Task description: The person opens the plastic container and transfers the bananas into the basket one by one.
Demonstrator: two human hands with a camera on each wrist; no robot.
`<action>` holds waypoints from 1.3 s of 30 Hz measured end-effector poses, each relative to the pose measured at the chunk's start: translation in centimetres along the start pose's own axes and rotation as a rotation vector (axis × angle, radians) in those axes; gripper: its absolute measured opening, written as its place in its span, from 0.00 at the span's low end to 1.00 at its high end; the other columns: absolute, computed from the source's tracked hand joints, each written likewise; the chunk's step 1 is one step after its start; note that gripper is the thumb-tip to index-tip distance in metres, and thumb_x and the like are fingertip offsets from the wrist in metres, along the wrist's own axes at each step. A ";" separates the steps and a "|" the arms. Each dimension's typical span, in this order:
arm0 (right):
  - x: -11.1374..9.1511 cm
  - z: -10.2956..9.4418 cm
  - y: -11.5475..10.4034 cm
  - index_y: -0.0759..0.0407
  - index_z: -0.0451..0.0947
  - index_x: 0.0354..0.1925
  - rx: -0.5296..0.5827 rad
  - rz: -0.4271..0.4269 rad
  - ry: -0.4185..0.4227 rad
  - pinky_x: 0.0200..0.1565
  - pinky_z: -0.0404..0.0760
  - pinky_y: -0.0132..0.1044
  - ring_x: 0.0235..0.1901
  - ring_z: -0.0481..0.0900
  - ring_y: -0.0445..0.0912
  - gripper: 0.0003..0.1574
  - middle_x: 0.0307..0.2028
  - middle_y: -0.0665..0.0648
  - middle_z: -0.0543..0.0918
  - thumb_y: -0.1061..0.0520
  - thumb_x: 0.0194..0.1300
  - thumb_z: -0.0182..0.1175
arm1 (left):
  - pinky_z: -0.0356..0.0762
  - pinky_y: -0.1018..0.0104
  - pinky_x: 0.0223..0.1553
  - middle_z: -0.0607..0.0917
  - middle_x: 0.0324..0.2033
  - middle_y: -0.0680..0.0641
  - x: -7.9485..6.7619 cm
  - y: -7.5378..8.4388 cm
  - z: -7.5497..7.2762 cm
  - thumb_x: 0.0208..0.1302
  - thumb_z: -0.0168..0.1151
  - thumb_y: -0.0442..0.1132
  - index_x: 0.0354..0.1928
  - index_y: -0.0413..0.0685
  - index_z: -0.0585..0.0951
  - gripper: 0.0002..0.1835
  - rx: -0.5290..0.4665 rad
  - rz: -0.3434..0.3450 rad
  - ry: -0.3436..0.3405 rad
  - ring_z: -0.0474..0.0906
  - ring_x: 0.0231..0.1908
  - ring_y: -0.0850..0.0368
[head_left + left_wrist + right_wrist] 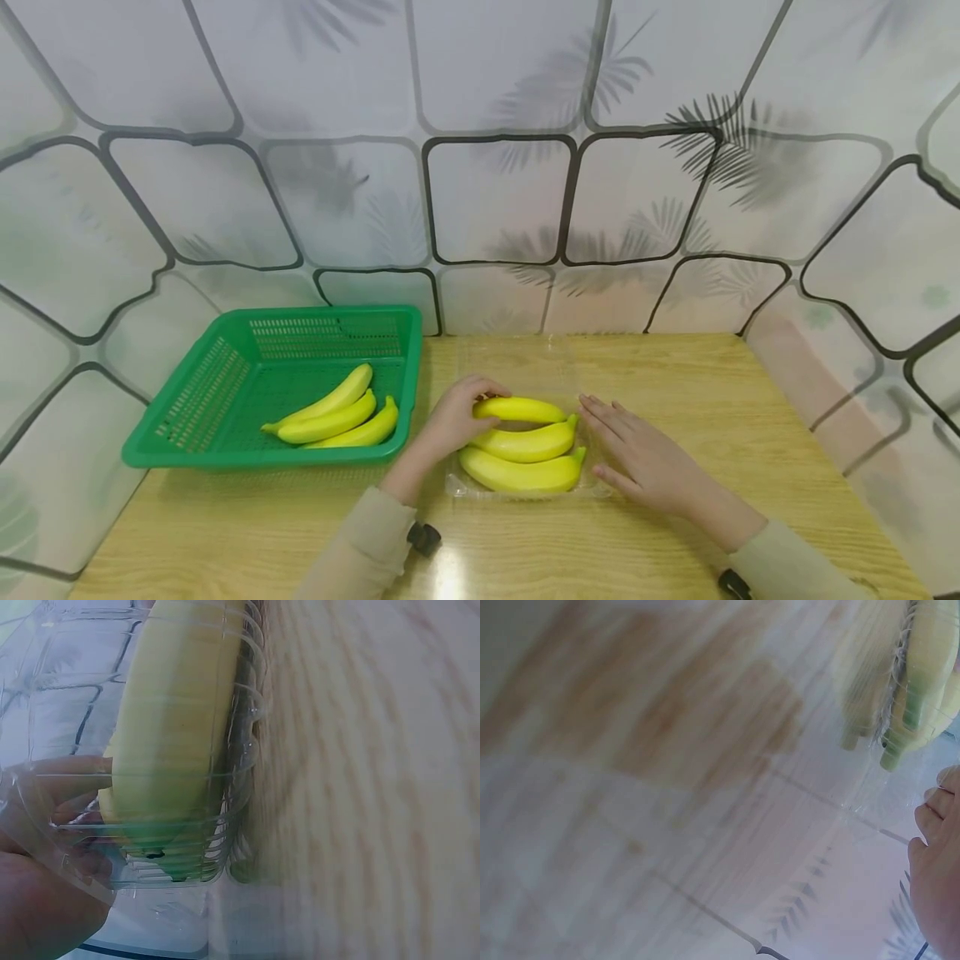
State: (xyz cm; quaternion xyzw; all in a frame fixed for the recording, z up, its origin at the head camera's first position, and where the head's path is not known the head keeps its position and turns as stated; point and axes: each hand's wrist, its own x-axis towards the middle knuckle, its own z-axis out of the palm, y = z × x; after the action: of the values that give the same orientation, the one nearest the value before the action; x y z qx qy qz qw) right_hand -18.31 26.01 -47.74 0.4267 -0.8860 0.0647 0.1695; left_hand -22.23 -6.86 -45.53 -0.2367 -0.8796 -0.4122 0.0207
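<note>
Three yellow bananas lie side by side in a clear plastic clamshell box point(453, 487) on the table. My left hand point(459, 421) grips the left end of the far banana point(521, 409), thumb on the near side and fingers on the far side. The middle banana point(528, 442) and the near banana point(521, 472) curve below it. Flat along the box's right side, my right hand point(645, 458) has its fingers straight, tips close to the banana stems. In the left wrist view a banana point(176, 712) shows through the ribbed clear wall.
A green plastic basket point(412, 375) stands at the left with three more bananas point(337, 417) inside. The box's clear lid point(513, 362) lies folded back toward the patterned wall point(495, 200). Wooden table point(697, 392) extends to the right of the box.
</note>
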 end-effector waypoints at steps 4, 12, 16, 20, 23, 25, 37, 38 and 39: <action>0.0 0.0 0.1 0.68 0.62 0.79 -0.001 -0.001 0.002 0.85 0.36 0.31 0.76 0.69 0.61 0.50 0.78 0.69 0.67 0.48 0.69 0.67 | 0.85 0.49 0.58 0.88 0.53 0.41 0.1 0.1 0.0 0.63 0.73 0.25 0.54 0.41 0.87 0.17 0.003 0.003 0.004 0.83 0.53 0.47; 0.1 -0.1 0.1 0.69 0.63 0.78 -0.006 -0.007 0.000 0.85 0.35 0.31 0.75 0.69 0.61 0.49 0.78 0.69 0.66 0.47 0.70 0.67 | 0.86 0.50 0.57 0.88 0.52 0.42 0.2 0.1 0.0 0.62 0.74 0.25 0.54 0.41 0.88 0.17 0.010 -0.003 0.019 0.84 0.52 0.47; 0.1 -0.2 0.1 0.69 0.63 0.78 -0.004 -0.003 -0.006 0.85 0.35 0.31 0.75 0.69 0.62 0.48 0.79 0.68 0.66 0.47 0.71 0.66 | 0.86 0.51 0.58 0.89 0.52 0.42 0.1 0.1 -0.1 0.62 0.74 0.25 0.54 0.42 0.88 0.18 0.012 -0.006 0.023 0.84 0.53 0.46; 0.1 -0.2 0.1 0.69 0.62 0.78 -0.001 0.000 -0.011 0.85 0.35 0.31 0.76 0.69 0.62 0.48 0.79 0.68 0.65 0.46 0.72 0.65 | 0.86 0.51 0.59 0.89 0.53 0.42 0.0 0.1 -0.2 0.63 0.74 0.26 0.54 0.42 0.88 0.18 -0.002 -0.006 0.029 0.85 0.55 0.46; 0.1 -0.3 0.1 0.69 0.62 0.78 0.000 0.000 -0.011 0.85 0.35 0.31 0.76 0.69 0.62 0.48 0.79 0.68 0.66 0.46 0.72 0.65 | 0.86 0.50 0.60 0.89 0.53 0.42 0.0 0.1 -0.3 0.63 0.74 0.26 0.55 0.42 0.88 0.18 -0.025 -0.010 0.035 0.84 0.56 0.46; 0.1 -0.3 0.0 0.69 0.62 0.78 -0.002 -0.001 -0.010 0.85 0.35 0.31 0.75 0.69 0.62 0.48 0.79 0.68 0.66 0.46 0.72 0.66 | 0.86 0.51 0.60 0.88 0.54 0.42 0.0 0.2 -0.3 0.63 0.73 0.26 0.55 0.42 0.88 0.18 -0.042 -0.020 0.037 0.84 0.56 0.46; 0.0 -0.3 0.0 0.69 0.62 0.79 -0.002 0.004 -0.015 0.85 0.35 0.31 0.76 0.68 0.61 0.49 0.79 0.68 0.66 0.47 0.71 0.66 | 0.85 0.54 0.59 0.88 0.55 0.41 -0.2 0.0 -0.4 0.64 0.71 0.25 0.57 0.41 0.87 0.19 -0.148 -0.021 0.076 0.84 0.55 0.46; 0.0 -0.3 0.0 0.69 0.62 0.79 -0.002 0.003 -0.015 0.85 0.35 0.31 0.76 0.68 0.61 0.49 0.79 0.68 0.66 0.47 0.71 0.66 | 0.85 0.54 0.59 0.88 0.55 0.41 -0.3 0.1 -0.4 0.64 0.71 0.25 0.57 0.41 0.87 0.19 -0.155 -0.023 0.079 0.84 0.56 0.46; 0.0 -0.2 0.0 0.69 0.61 0.79 -0.004 0.003 -0.015 0.85 0.35 0.31 0.76 0.68 0.61 0.49 0.79 0.68 0.66 0.47 0.71 0.66 | 0.85 0.53 0.60 0.88 0.55 0.41 -0.3 0.1 -0.5 0.64 0.71 0.25 0.57 0.41 0.87 0.19 -0.160 -0.025 0.082 0.84 0.56 0.46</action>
State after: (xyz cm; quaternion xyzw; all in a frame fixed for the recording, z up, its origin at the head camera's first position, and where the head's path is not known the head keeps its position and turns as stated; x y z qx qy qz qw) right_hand -18.22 26.09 -47.53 0.4254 -0.8881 0.0601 0.1634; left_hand -22.00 -7.24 -45.19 -0.2097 -0.8451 -0.4907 0.0326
